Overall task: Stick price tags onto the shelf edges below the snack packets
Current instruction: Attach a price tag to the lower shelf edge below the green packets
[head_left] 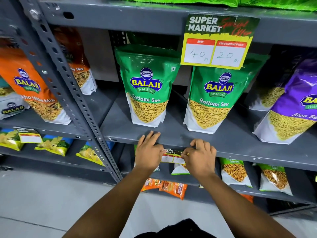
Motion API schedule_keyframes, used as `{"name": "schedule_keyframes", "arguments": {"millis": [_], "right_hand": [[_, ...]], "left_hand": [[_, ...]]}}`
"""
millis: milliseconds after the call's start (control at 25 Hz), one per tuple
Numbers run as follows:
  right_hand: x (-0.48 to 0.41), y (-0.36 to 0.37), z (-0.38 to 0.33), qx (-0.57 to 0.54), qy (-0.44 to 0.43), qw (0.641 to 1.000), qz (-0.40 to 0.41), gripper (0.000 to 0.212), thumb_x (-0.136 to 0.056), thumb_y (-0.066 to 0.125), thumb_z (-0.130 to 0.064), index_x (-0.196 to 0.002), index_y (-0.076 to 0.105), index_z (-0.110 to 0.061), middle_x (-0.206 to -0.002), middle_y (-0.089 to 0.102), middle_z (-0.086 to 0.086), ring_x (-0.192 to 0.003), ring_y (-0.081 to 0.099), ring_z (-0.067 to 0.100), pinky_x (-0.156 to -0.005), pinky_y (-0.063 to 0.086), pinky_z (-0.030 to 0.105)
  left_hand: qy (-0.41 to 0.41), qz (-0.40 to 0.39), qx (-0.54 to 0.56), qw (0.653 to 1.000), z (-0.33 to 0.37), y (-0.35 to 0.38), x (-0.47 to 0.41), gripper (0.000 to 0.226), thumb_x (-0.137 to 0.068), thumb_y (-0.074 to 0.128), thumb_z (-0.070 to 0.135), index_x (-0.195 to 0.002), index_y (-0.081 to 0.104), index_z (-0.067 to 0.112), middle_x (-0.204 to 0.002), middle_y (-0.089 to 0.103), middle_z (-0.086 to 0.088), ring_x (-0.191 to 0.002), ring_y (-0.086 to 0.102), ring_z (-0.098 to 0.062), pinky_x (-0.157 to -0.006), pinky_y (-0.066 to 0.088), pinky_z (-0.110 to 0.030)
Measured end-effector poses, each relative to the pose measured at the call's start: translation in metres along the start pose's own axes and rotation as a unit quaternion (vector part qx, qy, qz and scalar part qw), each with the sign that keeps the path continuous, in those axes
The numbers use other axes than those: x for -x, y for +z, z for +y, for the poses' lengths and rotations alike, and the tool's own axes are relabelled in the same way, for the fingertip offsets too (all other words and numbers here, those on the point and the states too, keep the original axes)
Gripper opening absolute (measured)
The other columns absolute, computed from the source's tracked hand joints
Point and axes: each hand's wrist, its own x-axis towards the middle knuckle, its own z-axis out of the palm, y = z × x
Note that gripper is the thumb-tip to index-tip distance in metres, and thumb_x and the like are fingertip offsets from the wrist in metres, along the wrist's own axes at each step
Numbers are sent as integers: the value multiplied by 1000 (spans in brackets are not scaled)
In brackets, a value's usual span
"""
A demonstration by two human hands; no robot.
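Head view: a small yellow-and-black paper price tag (172, 156) with two white price boxes is pressed against the front edge of the grey metal shelf (240, 148), below the two green Ratlami Sev packets (148, 86). Its left end is pinched by the left hand (148, 152), whose other fingers are spread flat on the shelf top. Its right end is gripped by the curled fingers of the right hand (199, 156).
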Motion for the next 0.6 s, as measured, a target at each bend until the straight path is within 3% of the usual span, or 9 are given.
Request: {"name": "schedule_keyframes", "arguments": {"millis": [600], "right_hand": [[-7,-20,1,-39,7,998,-44,12,-84,61,-36,-83,70,-30,-102,60,-8,-99,52,26,-82,41,38]], "left_hand": [[-14,-42,6,999,-3,-2,-8,22,-89,55,42,-84,69,26,-144,48,2,-138,33,-22,-112,24,-44]]}}
